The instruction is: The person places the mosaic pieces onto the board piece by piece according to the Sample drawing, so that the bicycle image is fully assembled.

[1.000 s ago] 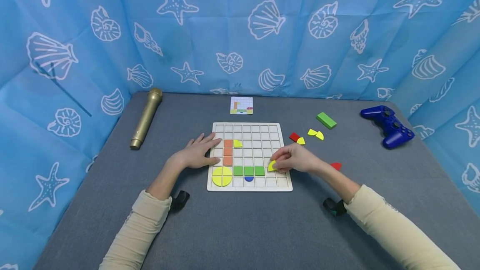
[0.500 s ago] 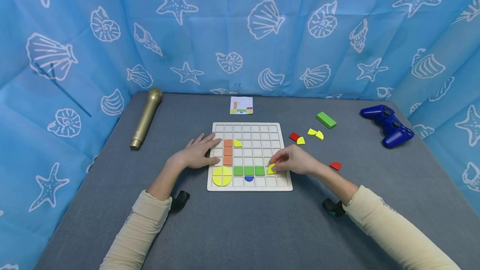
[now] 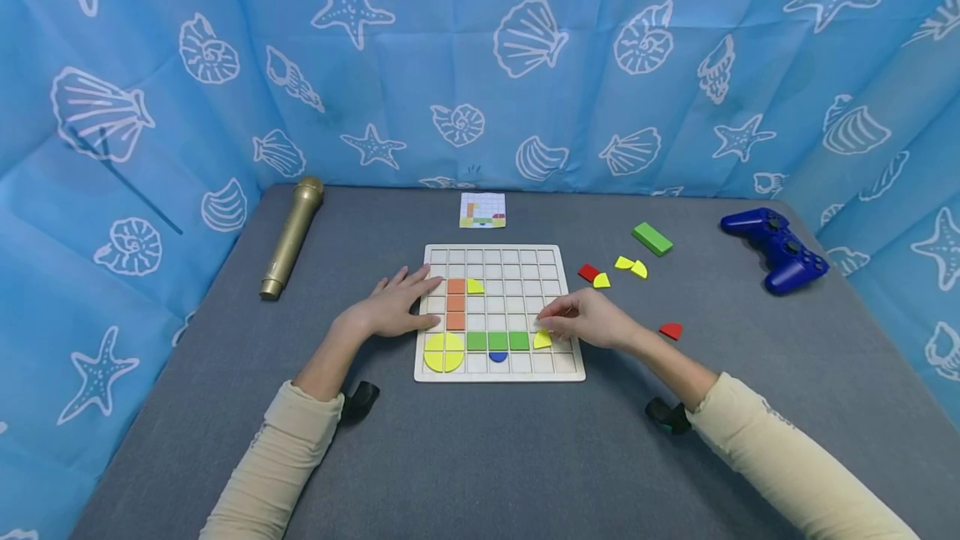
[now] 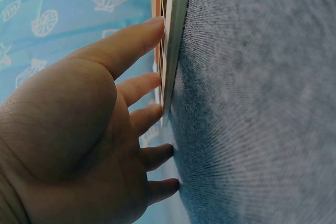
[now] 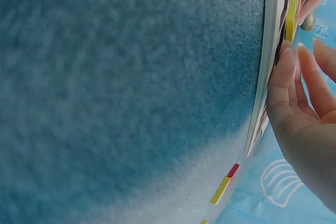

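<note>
A white grid board lies mid-table with orange squares, green squares, a yellow circle of quarters, a yellow quarter and a blue half-circle in its cells. On the board's left edge rests my left hand, fingers spread; in the left wrist view its thumb and nearest fingertips meet the rim. At the right end of the green row lies a yellow quarter-circle piece. My right hand has its thumb and fingertips at that piece, also visible in the right wrist view.
Right of the board lie a red piece, yellow quarters, a red quarter and a green block. A pattern card sits behind the board. A gold microphone and blue game controller flank them.
The yellow quarter-circle piece at my right fingertips has turned and come down flatter at the right end of the green row. My right hand shifted slightly left; the left hand stays put.
</note>
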{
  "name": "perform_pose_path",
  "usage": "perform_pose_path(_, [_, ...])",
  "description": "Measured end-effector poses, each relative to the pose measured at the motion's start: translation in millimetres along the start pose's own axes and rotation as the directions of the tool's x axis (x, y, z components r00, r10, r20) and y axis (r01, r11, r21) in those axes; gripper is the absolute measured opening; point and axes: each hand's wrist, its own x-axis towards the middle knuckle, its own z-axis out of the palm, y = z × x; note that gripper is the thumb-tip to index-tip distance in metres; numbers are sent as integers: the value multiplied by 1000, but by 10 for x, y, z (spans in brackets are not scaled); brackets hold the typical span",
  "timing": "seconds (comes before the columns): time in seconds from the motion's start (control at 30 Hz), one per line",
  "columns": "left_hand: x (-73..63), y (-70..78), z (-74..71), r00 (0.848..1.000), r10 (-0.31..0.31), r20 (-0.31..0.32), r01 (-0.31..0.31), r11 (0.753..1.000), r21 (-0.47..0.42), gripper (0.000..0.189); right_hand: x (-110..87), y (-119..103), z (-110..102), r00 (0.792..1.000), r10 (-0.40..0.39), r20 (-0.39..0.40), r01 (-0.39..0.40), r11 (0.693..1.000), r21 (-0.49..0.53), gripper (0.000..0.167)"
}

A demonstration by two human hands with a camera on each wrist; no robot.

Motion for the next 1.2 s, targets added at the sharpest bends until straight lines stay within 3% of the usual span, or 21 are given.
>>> perform_pose_path(0.4, [8, -6, 0, 1000, 3, -5, -3, 1000, 5, 72, 14, 19, -2, 1000, -6, 3, 6, 999, 42, 19])
perform_pose_path(0.67, [3, -12, 9, 1000, 6, -6, -6, 1000, -2, 71, 93, 9, 2, 998, -57, -24, 58, 998, 39, 21])
perform_pose_path(0.97, [9, -22, 13, 1000, 11, -6, -11, 1000, -2, 72, 199, -9, 43, 989, -126, 75, 122, 991, 61, 22])
perform_pose_path(1.2, [7, -15, 8, 1000, 10, -1, -10, 1000, -2, 71, 205, 16, 39, 983, -151, 107, 147, 988, 44, 22])
